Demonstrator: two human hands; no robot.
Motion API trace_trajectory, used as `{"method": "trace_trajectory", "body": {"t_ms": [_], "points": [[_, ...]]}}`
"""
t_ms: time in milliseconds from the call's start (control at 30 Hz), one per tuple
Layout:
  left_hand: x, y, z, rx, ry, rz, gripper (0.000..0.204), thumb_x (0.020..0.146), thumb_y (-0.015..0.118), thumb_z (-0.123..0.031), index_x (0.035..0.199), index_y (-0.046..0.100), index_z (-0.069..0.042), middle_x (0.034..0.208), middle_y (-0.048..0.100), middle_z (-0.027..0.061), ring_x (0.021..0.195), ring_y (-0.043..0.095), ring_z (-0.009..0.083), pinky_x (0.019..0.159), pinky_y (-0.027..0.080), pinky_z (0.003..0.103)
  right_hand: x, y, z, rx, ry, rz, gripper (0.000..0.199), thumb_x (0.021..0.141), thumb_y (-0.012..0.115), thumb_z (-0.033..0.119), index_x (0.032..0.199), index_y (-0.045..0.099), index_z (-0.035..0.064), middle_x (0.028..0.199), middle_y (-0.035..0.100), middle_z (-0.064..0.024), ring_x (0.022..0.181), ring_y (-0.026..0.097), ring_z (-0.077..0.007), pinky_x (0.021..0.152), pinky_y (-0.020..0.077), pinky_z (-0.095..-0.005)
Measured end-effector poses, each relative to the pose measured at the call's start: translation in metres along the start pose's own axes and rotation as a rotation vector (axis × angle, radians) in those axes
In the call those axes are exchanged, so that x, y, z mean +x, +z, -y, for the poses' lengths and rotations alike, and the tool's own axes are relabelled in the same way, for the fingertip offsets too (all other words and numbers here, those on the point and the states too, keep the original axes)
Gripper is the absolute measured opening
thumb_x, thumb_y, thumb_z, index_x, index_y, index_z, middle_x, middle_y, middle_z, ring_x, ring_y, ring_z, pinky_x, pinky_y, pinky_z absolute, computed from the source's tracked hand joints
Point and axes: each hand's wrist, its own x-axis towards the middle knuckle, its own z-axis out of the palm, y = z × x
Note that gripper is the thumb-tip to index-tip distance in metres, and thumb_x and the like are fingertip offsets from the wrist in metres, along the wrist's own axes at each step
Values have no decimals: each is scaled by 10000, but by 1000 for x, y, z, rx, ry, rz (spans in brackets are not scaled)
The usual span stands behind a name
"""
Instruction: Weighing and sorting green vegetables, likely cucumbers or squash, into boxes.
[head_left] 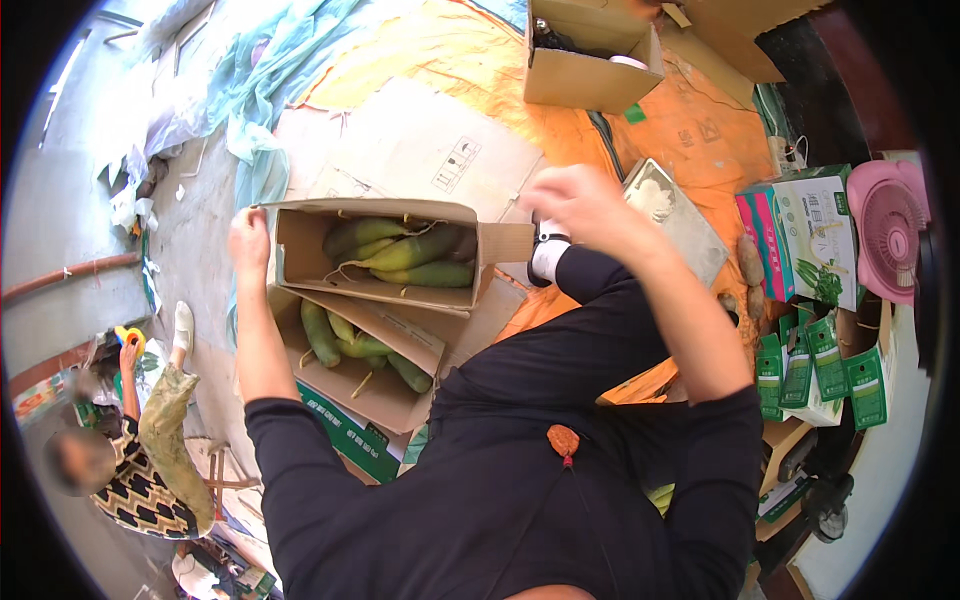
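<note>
An open cardboard box [378, 302] holds several long green radishes [425, 250]. My left hand [249, 240] is closed on the far left corner of this box. My right hand [575, 203] is raised past its right end, above my shoe, with the fingers bent and smeared by motion. Beneath that hand the box's right flap [507, 242] sticks outward, apart from the fingers. Partly under the first box is a second open box [405, 330] with more green radishes [322, 335] in it.
Flattened cardboard [390, 135] and an orange sheet [700, 140] cover the floor. Another open box [590, 80] stands at the far side. On the right are a pink fan [888, 230], a printed carton [815, 235] and green packages [797, 370]. A person [165, 450] sits at left.
</note>
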Motion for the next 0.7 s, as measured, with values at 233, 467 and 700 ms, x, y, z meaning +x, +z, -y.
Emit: {"method": "trace_trajectory", "body": {"t_ms": [233,467,700], "points": [[-127,-60,-153,-381,591,15,188,763,701,-117,922,628,-47,837,617,99,833,580,272,759,457,374,-104,-102,-50,122,238,-388,191,896,564,159,878,634,-18,725,593,-20,665,526,-77,615,424,-223],[-162,33,-159,331,703,857,422,735,697,-212,1150,628,-179,1021,637,85,1024,592,253,883,431,423,-213,-123,-128,182,431,-477,172,934,547,180,972,620,28,773,568,15,648,480,-47,589,385,-194],[-172,58,-137,225,778,770,234,751,564,-80,946,686,-122,845,676,118,864,656,293,722,516,422,-259,-97,-182,362,602,-559,197,941,548,219,1041,614,63,793,592,29,660,525,-39,589,414,-181]]}}
